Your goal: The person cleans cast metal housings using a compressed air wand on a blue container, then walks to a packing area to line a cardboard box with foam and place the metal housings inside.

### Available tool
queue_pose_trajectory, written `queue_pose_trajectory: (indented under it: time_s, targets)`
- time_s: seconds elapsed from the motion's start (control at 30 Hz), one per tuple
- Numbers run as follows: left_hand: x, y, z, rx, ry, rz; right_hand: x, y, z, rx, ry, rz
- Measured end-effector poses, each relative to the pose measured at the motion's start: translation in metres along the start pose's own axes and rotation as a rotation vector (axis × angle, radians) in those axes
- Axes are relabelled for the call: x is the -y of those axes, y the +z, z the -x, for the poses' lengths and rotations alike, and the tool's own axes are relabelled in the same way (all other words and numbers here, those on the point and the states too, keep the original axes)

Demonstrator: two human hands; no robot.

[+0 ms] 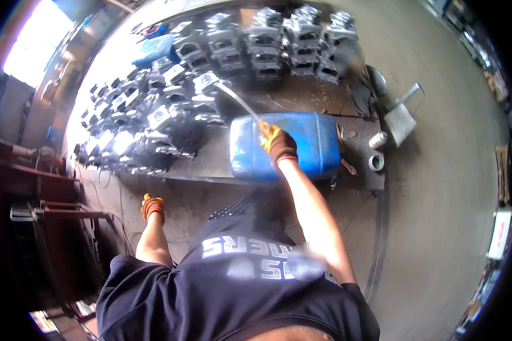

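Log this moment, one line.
right hand: grips long thin tool over blue plastic drum | left hand: apart from table | metal castings: on table

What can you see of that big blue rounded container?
The big blue rounded container looks like scuffed plastic, with soft corners, a line across it near its right end and pale shine at its left. It lies near the front edge of the dark flat workbench. The yellow-and-brown gloved right grip overlaps it in view; contact is unclear.
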State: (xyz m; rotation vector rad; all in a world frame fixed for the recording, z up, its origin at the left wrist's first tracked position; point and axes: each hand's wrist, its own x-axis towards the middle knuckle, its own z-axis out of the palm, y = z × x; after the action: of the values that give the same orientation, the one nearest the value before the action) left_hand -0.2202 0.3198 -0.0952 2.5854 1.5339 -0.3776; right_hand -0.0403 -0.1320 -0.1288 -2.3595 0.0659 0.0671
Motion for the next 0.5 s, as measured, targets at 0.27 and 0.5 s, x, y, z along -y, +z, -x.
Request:
queue_pose_trajectory:
  time_s: [0.27,0.5]
  targets:
    - [0.074,0.015,-0.016,0.108,0.036,0.088,0.054,0.009,0.028,-0.052,-0.001,-0.055]
    - [0.107,-0.001,-0.053,0.133,0.131,0.115,0.163,0.036,0.072,0.195,-0.262,0.355]
